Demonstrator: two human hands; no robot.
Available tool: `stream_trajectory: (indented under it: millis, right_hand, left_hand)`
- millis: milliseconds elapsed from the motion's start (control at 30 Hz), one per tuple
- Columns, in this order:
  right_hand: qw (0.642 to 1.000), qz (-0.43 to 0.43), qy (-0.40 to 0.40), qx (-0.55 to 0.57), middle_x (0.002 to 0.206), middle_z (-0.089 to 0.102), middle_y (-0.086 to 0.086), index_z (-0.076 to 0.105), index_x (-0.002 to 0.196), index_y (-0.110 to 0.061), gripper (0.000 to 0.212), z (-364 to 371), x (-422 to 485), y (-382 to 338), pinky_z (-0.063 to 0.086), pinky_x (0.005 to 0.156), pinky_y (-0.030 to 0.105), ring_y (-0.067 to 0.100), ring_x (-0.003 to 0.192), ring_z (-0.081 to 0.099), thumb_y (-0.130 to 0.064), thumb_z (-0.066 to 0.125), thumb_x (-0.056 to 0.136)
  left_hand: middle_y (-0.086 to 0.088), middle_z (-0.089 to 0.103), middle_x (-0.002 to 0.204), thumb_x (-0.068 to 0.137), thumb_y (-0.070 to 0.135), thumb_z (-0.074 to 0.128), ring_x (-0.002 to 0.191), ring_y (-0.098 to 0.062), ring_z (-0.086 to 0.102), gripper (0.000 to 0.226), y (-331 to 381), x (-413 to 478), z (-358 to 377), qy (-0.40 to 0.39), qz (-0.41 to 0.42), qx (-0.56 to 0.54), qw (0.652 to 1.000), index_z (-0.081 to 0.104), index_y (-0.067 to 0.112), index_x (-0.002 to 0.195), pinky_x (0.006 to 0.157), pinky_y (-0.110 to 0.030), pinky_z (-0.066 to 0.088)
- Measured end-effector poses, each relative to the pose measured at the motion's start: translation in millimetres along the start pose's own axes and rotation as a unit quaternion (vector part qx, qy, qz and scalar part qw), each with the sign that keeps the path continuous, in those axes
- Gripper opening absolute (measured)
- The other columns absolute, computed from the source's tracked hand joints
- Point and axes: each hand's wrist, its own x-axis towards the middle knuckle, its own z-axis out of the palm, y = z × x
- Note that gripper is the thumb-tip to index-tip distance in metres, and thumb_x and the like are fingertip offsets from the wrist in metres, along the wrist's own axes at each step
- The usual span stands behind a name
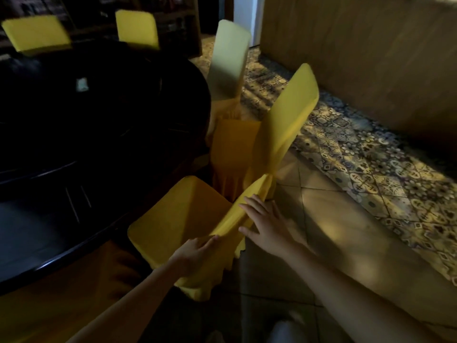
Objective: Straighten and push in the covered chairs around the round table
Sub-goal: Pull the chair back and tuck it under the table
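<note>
At the near edge of the round tabletop (99, 107), both hands are on the nearest chair (173, 226).
The left hand (195, 248) lies on the top edge of its back, though the blur hides whether the fingers curl round it. The right hand (267, 224) is spread flat against the cover. This chair sits skewed and untucked, and the next chair (291, 115) on the right stands out too. The far chairs (137, 28) seem pushed in, so probably about half remains.

On my feed both forearms are bare, from the frame edge at five and seven o'clock to the wrists. The left hand (195, 248) and right hand (269, 226) are bare too. At six o'clock I see a pale, blurred garment patch I can't identify.
</note>
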Motion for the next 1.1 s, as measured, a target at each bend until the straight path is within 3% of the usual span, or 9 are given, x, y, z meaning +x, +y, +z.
stream_trajectory:
  millis: [100,167,233,333,433,567,833,1100]
  right_hand:
    - [1.000,0.027,0.004,-0.001,0.157,-0.001,-0.014,0.009,0.146,-0.035,0.065,-9,-1,24,-0.006,0.114,0.045,0.001,0.137,-0.021,-0.059,0.032,0.090]
    - [0.999,0.045,0.003,-0.003,0.157,-0.005,-0.014,0.003,0.147,-0.036,0.067,-19,2,46,-0.004,0.115,0.046,0.005,0.140,-0.019,-0.059,0.030,0.089]
    - [0.998,0.060,0.009,-0.006,0.155,-0.009,-0.016,0.002,0.147,-0.035,0.068,-35,6,72,-0.002,0.117,0.047,0.006,0.140,-0.018,-0.059,0.028,0.089]
    - [0.997,0.068,0.021,-0.014,0.157,-0.007,-0.011,0.003,0.148,-0.032,0.067,-65,11,115,0.002,0.118,0.049,0.009,0.142,-0.015,-0.058,0.029,0.092]
    - [0.996,0.079,0.028,-0.016,0.159,-0.006,-0.008,0.004,0.149,-0.030,0.066,-99,15,160,0.002,0.118,0.048,0.009,0.142,-0.015,-0.056,0.030,0.094]
    - [0.994,0.095,0.047,-0.029,0.159,-0.005,-0.007,0.005,0.149,-0.028,0.066,-144,16,226,-0.001,0.116,0.045,0.010,0.143,-0.012,-0.054,0.031,0.094]
    - [0.990,0.116,0.068,-0.046,0.158,-0.005,-0.010,0.003,0.148,-0.031,0.068,-195,15,347,-0.003,0.115,0.045,0.001,0.136,-0.023,-0.057,0.031,0.092]
    - [0.989,0.127,0.065,-0.028,0.159,-0.008,-0.007,0.004,0.149,-0.028,0.067,-224,48,405,-0.002,0.116,0.047,0.004,0.136,-0.024,-0.052,0.035,0.094]
  left_hand:
    - [-0.003,0.056,0.126,0.093,0.057,0.028,0.094,-0.011,0.058,0.054,43,15,6,0.008,0.017,0.035,0.999,0.034,0.033,0.140,0.077,-0.024,0.048]
    - [-0.007,0.044,0.142,0.095,0.052,0.029,0.107,-0.015,0.056,0.055,76,28,19,0.031,0.067,0.066,0.995,0.020,0.032,0.146,0.086,-0.027,0.047]
    - [-0.003,0.021,0.155,0.095,0.051,0.031,0.129,-0.024,0.043,0.059,109,43,31,0.060,0.113,0.113,0.985,0.010,0.033,0.147,0.098,-0.037,0.042]
    - [0.003,-0.002,0.159,0.093,0.056,0.029,0.143,-0.024,0.012,0.065,152,75,44,0.090,0.157,0.206,0.962,0.001,0.033,0.148,0.113,-0.046,0.022]
    - [0.004,-0.005,0.158,0.094,0.056,0.027,0.144,-0.017,-0.006,0.066,196,116,55,0.091,0.162,0.258,0.948,-0.001,0.031,0.148,0.115,-0.042,0.000]
    - [0.005,-0.006,0.158,0.093,0.059,0.027,0.143,-0.014,-0.011,0.067,268,162,81,0.116,0.210,0.251,0.938,-0.002,0.033,0.147,0.114,-0.043,-0.007]
    - [0.011,-0.017,0.154,0.092,0.058,0.025,0.137,-0.009,-0.024,0.067,375,228,129,0.144,0.265,0.265,0.916,-0.014,0.038,0.143,0.114,-0.046,-0.010]
    - [0.008,-0.016,0.156,0.094,0.055,0.029,0.135,-0.008,-0.026,0.068,426,282,126,0.140,0.254,0.273,0.917,-0.007,0.032,0.147,0.111,-0.044,-0.014]
